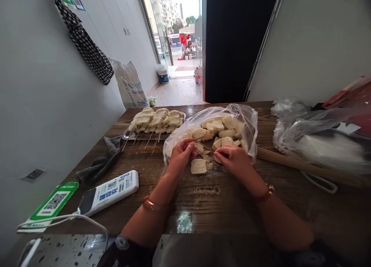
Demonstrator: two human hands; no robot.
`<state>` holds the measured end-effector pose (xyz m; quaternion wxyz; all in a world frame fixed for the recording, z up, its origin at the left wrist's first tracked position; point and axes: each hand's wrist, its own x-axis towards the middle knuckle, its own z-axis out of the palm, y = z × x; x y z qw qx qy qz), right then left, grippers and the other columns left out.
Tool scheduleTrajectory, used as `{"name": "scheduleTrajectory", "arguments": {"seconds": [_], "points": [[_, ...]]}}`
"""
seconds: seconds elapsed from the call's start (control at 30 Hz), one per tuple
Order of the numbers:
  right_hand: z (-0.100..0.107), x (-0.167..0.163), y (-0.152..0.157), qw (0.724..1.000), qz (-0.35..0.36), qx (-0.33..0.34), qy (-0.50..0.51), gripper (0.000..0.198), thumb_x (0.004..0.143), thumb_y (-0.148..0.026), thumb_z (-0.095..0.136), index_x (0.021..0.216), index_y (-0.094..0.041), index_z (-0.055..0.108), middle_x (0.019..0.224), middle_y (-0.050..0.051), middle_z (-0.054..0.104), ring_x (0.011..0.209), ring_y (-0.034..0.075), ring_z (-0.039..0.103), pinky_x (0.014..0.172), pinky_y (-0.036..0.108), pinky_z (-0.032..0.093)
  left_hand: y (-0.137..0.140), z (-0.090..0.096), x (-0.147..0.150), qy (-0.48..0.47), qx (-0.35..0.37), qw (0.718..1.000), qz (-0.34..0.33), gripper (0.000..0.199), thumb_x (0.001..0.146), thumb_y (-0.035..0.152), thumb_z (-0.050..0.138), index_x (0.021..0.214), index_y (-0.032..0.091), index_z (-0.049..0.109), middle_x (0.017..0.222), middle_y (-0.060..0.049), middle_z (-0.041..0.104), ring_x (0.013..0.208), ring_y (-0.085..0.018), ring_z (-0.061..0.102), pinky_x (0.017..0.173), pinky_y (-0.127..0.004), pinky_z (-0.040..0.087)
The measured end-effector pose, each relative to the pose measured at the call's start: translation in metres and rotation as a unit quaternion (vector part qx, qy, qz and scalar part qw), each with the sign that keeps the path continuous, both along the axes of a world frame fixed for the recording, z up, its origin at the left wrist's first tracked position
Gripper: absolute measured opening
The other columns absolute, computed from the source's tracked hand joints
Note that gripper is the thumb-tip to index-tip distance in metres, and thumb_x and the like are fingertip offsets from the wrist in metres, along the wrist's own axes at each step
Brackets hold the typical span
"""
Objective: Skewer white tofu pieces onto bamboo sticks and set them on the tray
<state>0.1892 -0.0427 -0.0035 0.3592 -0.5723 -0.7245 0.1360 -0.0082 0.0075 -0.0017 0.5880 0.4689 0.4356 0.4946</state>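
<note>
Over the near edge of an open clear plastic bag (246, 122), both of my hands are closed in a pinch. My left hand (183, 155) has thin bamboo skewers (209, 157) at its fingertips, slanting across toward the right. My right hand (234, 159) pinches the other end of the thin sticks. Pale slices that look like steamed bun (227, 133) fill the bag. One squarish slice (198, 166) lies just below and between my hands, with small broken pieces beside it. The palms and part of the sticks are hidden by my fingers.
A tray (125, 136) at the back left bears stacked skewered slices (158, 118). A bundle of skewers (278, 157) lies right, near crumpled plastic bags (315, 137). A dark cloth (101, 162), a white power bank (113, 191) with a cable, and a green QR card (52, 205) lie left.
</note>
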Motion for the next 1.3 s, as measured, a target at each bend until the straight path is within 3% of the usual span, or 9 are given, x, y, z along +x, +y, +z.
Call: {"name": "scheduleTrajectory", "arguments": {"seconds": [0.1, 0.2, 0.33, 0.67, 0.87, 1.03, 1.2, 1.3], "points": [[0.003, 0.009, 0.001, 0.997, -0.028, 0.036, 0.063, 0.022, 0.089, -0.034, 0.058, 0.083, -0.021, 0.075, 0.083, 0.005, 0.072, 0.076, 0.019, 0.065, 0.069, 0.03, 0.046, -0.001, 0.001, 0.001, 0.01, 0.001, 1.0, -0.01, 0.045, 0.07, 0.041, 0.076, 0.102, 0.013, 0.061, 0.075, -0.001, 0.066, 0.055, -0.008, 0.058, 0.054, -0.02, 0.046], [0.005, 0.024, 0.005, 0.985, -0.099, 0.072, 0.12, 0.026, 0.09, -0.039, 0.055, 0.084, -0.019, 0.071, 0.082, 0.006, 0.072, 0.075, 0.02, 0.064, 0.068, 0.031, 0.047, -0.002, 0.003, 0.001, 0.016, 0.007, 1.0, -0.022, 0.042, 0.072, 0.041, 0.074, 0.101, 0.013, 0.062, 0.075, -0.001, 0.065, 0.056, -0.008, 0.057, 0.054, -0.02, 0.045], [0.004, 0.038, 0.01, 0.98, -0.126, 0.07, 0.14, 0.028, 0.094, -0.039, 0.046, 0.089, -0.018, 0.065, 0.074, 0.004, 0.068, 0.066, 0.019, 0.061, 0.062, 0.03, 0.045, -0.002, 0.003, 0.001, 0.023, 0.016, 0.999, -0.027, 0.041, 0.072, 0.041, 0.073, 0.1, 0.013, 0.063, 0.076, -0.001, 0.065, 0.056, -0.008, 0.057, 0.054, -0.021, 0.044], [-0.007, 0.009, 0.008, 0.997, -0.052, 0.054, 0.005, 0.022, 0.09, -0.033, 0.055, 0.081, -0.02, 0.072, 0.082, 0.006, 0.073, 0.079, 0.021, 0.066, 0.072, 0.031, 0.045, -0.004, 0.003, 0.002, 0.018, 0.012, 0.999, -0.037, 0.044, 0.071, 0.043, 0.074, 0.1, 0.012, 0.063, 0.075, -0.002, 0.065, 0.056, -0.009, 0.057, 0.054, -0.021, 0.043], [-0.01, 0.029, 0.015, 0.986, -0.14, 0.031, 0.085, 0.031, 0.095, -0.039, 0.041, 0.096, -0.018, 0.063, 0.07, 0.005, 0.069, 0.059, 0.019, 0.062, 0.059, 0.03, 0.043, -0.003, 0.0, 0.002, 0.013, 0.004, 0.999, -0.045, 0.043, 0.07, 0.043, 0.074, 0.098, 0.012, 0.063, 0.073, -0.002, 0.065, 0.054, -0.009, 0.057, 0.053, -0.021, 0.042], [-0.015, 0.043, 0.021, 0.986, -0.163, 0.019, 0.003, 0.034, 0.091, -0.044, 0.046, 0.093, -0.016, 0.065, 0.079, 0.009, 0.071, 0.071, 0.024, 0.064, 0.063, 0.032, 0.041, -0.005, 0.002, 0.002, 0.006, 0.007, 0.999, -0.046, 0.041, 0.071, 0.042, 0.074, 0.097, 0.012, 0.063, 0.073, -0.002, 0.066, 0.055, -0.009, 0.057, 0.053, -0.021, 0.042], [-0.019, 0.042, 0.021, 0.984, -0.171, -0.023, -0.036, 0.041, 0.087, -0.055, 0.053, 0.09, -0.016, 0.068, 0.065, 0.005, 0.066, 0.062, 0.022, 0.062, 0.059, 0.031, 0.039, -0.006, 0.003, 0.002, -0.005, 0.0, 0.999, -0.053, 0.041, 0.071, 0.041, 0.074, 0.097, 0.012, 0.062, 0.072, -0.002, 0.066, 0.055, -0.009, 0.056, 0.054, -0.02, 0.042], [-0.018, 0.04, 0.02, 0.984, -0.169, -0.006, -0.047, 0.037, 0.086, -0.053, 0.056, 0.081, -0.017, 0.068, 0.067, 0.005, 0.066, 0.062, 0.021, 0.06, 0.058, 0.031, 0.04, -0.005, 0.002, 0.001, -0.009, 0.002, 0.999, -0.052, 0.041, 0.071, 0.042, 0.074, 0.097, 0.012, 0.062, 0.072, -0.002, 0.065, 0.055, -0.009, 0.056, 0.054, -0.021, 0.042]]}}
